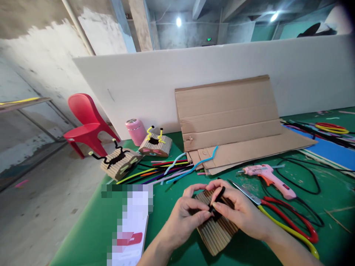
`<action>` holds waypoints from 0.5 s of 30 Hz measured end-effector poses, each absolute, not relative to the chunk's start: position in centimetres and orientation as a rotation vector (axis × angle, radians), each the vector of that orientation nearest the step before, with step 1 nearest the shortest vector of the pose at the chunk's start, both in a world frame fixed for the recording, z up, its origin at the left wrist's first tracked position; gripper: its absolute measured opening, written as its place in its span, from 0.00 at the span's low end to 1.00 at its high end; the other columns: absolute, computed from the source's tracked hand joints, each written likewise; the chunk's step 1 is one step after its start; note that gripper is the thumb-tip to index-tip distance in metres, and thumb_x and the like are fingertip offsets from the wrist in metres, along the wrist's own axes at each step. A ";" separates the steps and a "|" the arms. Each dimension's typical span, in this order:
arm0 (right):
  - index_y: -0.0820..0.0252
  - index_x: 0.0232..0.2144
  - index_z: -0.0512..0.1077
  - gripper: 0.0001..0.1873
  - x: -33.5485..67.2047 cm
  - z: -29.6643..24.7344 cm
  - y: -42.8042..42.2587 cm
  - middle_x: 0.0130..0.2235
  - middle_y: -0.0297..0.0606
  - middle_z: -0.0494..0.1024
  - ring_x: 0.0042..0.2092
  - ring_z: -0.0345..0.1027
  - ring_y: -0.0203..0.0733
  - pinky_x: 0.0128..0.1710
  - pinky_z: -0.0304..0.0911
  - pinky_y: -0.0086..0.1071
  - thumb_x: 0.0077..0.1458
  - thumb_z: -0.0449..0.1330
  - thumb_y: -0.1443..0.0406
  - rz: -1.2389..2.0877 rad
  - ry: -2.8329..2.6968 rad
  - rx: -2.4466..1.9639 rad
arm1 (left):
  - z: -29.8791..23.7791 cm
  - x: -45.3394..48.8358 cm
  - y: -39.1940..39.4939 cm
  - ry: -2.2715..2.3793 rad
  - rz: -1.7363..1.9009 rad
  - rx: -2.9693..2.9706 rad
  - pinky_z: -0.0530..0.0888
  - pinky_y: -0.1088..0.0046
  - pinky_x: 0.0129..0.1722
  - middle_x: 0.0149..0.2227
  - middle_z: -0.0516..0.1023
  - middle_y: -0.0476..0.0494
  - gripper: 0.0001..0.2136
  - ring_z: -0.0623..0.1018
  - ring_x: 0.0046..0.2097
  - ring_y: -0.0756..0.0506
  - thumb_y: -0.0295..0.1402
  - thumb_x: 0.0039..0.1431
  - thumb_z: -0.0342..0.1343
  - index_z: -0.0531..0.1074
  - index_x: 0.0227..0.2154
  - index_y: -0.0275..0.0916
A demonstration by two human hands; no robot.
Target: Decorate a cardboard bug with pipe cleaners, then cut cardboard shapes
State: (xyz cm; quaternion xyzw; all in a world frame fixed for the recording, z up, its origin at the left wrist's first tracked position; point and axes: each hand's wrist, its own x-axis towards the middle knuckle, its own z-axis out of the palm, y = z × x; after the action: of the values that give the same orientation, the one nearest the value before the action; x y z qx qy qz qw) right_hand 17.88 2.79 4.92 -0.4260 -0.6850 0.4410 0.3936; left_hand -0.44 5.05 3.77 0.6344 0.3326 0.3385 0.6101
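A corrugated cardboard piece (215, 236) with ribbed sides and a dark opening on top sits low in front of me. My left hand (185, 214) is closed, thumb and index finger pinching the foot of a black pipe cleaner (221, 194) by the opening, while its other fingers rest against the cardboard. From the other side my right hand (240, 210) pinches the same pipe cleaner, whose end sticks up past the fingertips. The fingers partly hide the opening. Scissors (260, 201) with red and yellow handles lie beside my right hand.
A pink glue gun (270, 177) with a black cord lies at right. Two similar cardboard pieces, one with yellow antennae (156, 147) and one with black (119, 164), stand back left. Near them are loose pipe cleaners (163, 171), a phone (133, 225) and folded cardboard (227, 114).
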 end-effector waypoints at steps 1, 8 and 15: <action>0.59 0.30 0.68 0.05 17.9 4.9 2.8 0.44 0.41 0.64 0.50 0.59 0.43 0.49 0.58 0.36 0.55 0.53 0.66 1.120 -1.735 -1.078 | 3.8 -0.4 5.0 0.771 0.780 1.464 0.63 0.62 0.51 0.51 0.65 0.42 0.04 0.65 0.54 0.39 0.33 0.49 0.59 0.78 0.24 0.41; 0.60 0.31 0.69 0.06 17.9 4.7 2.9 0.44 0.41 0.64 0.49 0.60 0.43 0.48 0.59 0.34 0.55 0.53 0.65 1.100 -1.706 -1.108 | 3.4 -1.2 4.8 0.806 0.809 1.487 0.61 0.61 0.53 0.55 0.62 0.41 0.07 0.61 0.57 0.38 0.33 0.49 0.58 0.76 0.33 0.42; 0.61 0.31 0.69 0.07 17.8 4.2 2.4 0.45 0.42 0.64 0.48 0.61 0.44 0.49 0.59 0.36 0.55 0.53 0.64 1.101 -1.679 -1.110 | 2.3 -1.8 1.2 1.063 0.986 1.581 0.55 0.54 0.57 0.56 0.60 0.38 0.19 0.59 0.58 0.39 0.29 0.52 0.53 0.65 0.49 0.42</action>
State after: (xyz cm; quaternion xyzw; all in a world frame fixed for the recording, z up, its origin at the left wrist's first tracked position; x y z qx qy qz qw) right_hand 17.84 2.39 4.18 -0.4410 -0.6671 0.4375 0.4112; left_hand -1.82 1.20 2.33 0.6474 0.4352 0.4038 0.4779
